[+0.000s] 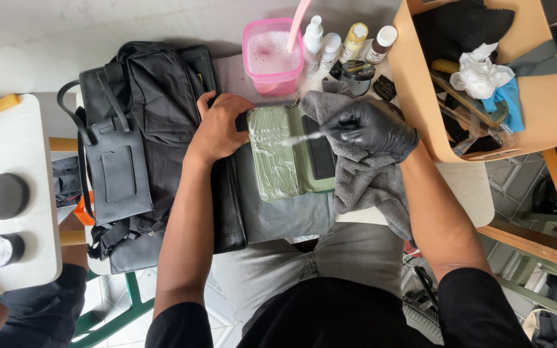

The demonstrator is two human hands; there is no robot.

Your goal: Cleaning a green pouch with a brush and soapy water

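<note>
An open green wallet-style case (285, 154) lies flat on a grey cloth on my lap, its left half covered in white foam. My bare left hand (219, 127) presses down on the case's upper left corner. My right hand (374, 129) wears a black glove and grips a small brush (304, 137), whose bristle end touches the foamy green surface. A grey towel (365, 174) lies under my right hand and drapes over the case's right side.
A black bag (143, 129) lies to the left. A pink tub of foamy water (271, 55) and several small bottles (349, 42) stand behind the case. A tan organiser (549, 103) with cloths is at the right; a white tray (17, 193) with round tins at the left.
</note>
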